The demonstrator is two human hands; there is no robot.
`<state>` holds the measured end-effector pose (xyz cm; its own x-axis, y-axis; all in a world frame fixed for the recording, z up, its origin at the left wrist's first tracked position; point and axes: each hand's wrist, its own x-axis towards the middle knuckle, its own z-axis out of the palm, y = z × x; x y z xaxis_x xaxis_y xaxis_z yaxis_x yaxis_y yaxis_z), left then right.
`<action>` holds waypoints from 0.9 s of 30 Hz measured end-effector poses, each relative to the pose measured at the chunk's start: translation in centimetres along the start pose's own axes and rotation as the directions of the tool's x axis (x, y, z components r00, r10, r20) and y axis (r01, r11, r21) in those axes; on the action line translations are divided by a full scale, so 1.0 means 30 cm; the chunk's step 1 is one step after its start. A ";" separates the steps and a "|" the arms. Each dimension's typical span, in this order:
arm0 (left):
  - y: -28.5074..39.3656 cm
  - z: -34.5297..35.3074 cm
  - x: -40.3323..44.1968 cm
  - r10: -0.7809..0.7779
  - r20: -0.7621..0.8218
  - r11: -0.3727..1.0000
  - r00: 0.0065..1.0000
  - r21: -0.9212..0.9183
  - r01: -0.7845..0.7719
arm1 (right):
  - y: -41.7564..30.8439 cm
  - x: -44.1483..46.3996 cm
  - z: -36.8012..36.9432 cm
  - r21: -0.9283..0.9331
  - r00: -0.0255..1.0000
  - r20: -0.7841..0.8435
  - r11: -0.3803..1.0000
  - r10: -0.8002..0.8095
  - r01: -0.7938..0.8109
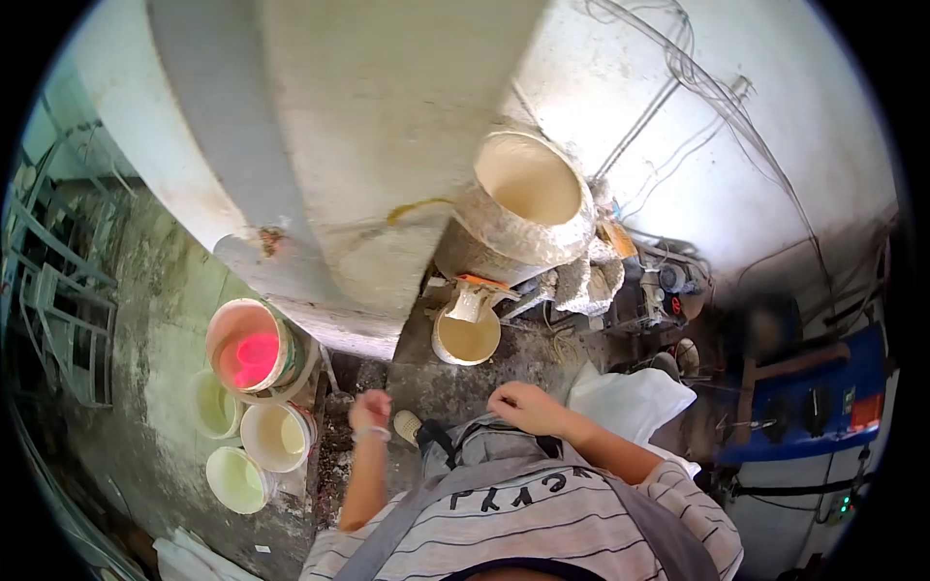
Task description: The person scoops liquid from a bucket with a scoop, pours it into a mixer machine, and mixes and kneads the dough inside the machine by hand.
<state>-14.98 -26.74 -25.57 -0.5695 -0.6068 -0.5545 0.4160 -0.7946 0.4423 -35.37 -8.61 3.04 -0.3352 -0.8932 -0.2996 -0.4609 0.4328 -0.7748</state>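
Observation:
My left hand (370, 411) hangs in front of my body at the left, a bracelet on its wrist. Its fingers look loosely curled and slightly blurred, and I see nothing in them. At my waist, my right hand (523, 406) is closed just above the grey apron (475, 447); its fingertips are hidden, so what it may hold does not show. Ahead of both hands a bucket (465, 341) stands on the floor, with a pale-coated scraper (470, 305) with an orange edge across its rim. Behind it rises a large, crusted, cream-coloured drum (528, 230).
Several buckets are grouped at the left, one with a bright pink inside (254, 360). A thick pillar (378, 184) stands ahead. White sacking (630, 402) lies at my right, near a blue machine (814, 397). Metal frames (63, 310) stand far left; cables hang on the wall.

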 end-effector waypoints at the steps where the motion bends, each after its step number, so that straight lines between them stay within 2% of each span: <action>1: -0.089 0.084 -0.033 -0.084 -0.143 0.996 0.986 -0.054 0.077 | 0.033 0.006 0.001 0.029 1.000 -0.017 1.000 0.008 -0.008; 2: -0.084 0.281 -0.156 -0.030 -0.131 0.989 0.991 0.138 0.048 | 0.078 0.013 0.008 0.059 0.999 -0.030 0.998 0.016 -0.014; 3: -0.101 0.402 -0.221 0.083 -0.032 0.974 0.996 0.215 -0.074 | 0.122 0.021 0.019 0.091 0.999 -0.039 0.996 0.026 -0.022; 4: -0.116 0.502 -0.276 0.188 0.071 0.939 0.980 0.279 -0.200 | 0.166 0.038 0.025 0.313 0.984 -0.013 0.936 0.175 -0.162; 5: -0.119 0.606 -0.322 0.313 0.233 0.855 0.921 0.352 -0.380 | 0.204 0.056 0.034 0.512 0.949 0.053 0.808 0.309 -0.292; 6: -0.113 0.709 -0.363 0.407 0.399 0.738 0.822 0.388 -0.553 | 0.226 0.076 0.054 0.801 0.907 0.093 0.511 0.411 -0.314; 7: -0.096 0.822 -0.425 0.450 0.526 0.567 0.722 0.457 -0.686 | 0.235 0.090 0.074 0.954 0.857 0.176 0.129 0.485 -0.270; 9: -0.118 0.935 -0.517 0.412 0.763 0.141 0.499 0.487 -0.862 | 0.189 0.075 0.059 0.918 0.871 0.386 -0.030 0.304 -0.396; 11: -0.188 0.989 -0.565 0.227 0.930 -0.312 0.291 0.352 -0.883 | 0.196 0.028 0.063 0.938 0.934 0.334 0.055 0.129 -0.343; 12: -0.221 0.992 -0.585 0.214 0.952 -0.417 0.221 0.293 -0.860 | 0.206 0.001 0.067 0.946 0.951 0.307 0.092 0.040 -0.310; 15: -0.320 0.968 -0.595 0.227 0.959 -0.453 0.170 0.258 -0.853 | 0.246 -0.093 0.042 0.969 0.948 0.218 0.170 -0.234 -0.181; 16: -0.368 0.950 -0.574 0.269 0.956 -0.430 0.120 0.230 -0.873 | 0.263 -0.149 0.010 0.968 0.945 0.219 0.174 -0.244 -0.180; 17: -0.425 0.965 -0.592 0.375 0.908 -0.356 0.187 0.327 -0.875 | 0.266 -0.209 -0.031 0.968 0.942 0.220 0.178 -0.254 -0.178; 19: -0.527 1.015 -0.605 0.557 0.772 -0.188 0.305 0.476 -0.859 | 0.182 -0.336 -0.199 0.955 0.954 0.267 0.170 -0.133 -0.244; 20: -0.598 1.029 -0.603 0.564 0.664 -0.026 0.490 0.608 -0.794 | 0.275 -0.334 -0.172 0.962 0.954 0.216 0.209 -0.206 -0.173; 23: -0.731 1.163 -0.699 0.544 0.562 0.263 0.623 0.591 -0.763 | 0.286 -0.435 -0.272 0.903 0.980 -0.049 0.411 -0.193 0.126; 24: -0.744 1.200 -0.705 0.527 0.555 0.295 0.643 0.590 -0.752 | 0.297 -0.459 -0.298 0.838 0.961 -0.131 0.491 -0.242 0.238; 25: -0.778 1.199 -0.717 0.484 0.479 0.589 0.733 0.442 -0.677 | 0.306 -0.482 -0.321 0.755 0.933 -0.204 0.559 -0.296 0.342; 26: -0.807 1.211 -0.734 0.408 0.419 0.813 0.811 0.238 -0.531 | 0.317 -0.502 -0.345 0.655 0.895 -0.268 0.614 -0.356 0.440; 27: -0.827 1.229 -0.744 0.310 0.387 0.942 0.868 -0.002 -0.335 | 0.326 -0.509 -0.372 0.535 0.845 -0.324 0.654 -0.425 0.534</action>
<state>-38.72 7.31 1.83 -0.6400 -0.7651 -0.0714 0.5846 -0.5451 0.6009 -43.92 10.62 6.25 -0.3531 -0.8997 0.2564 -0.0406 -0.2591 -0.9650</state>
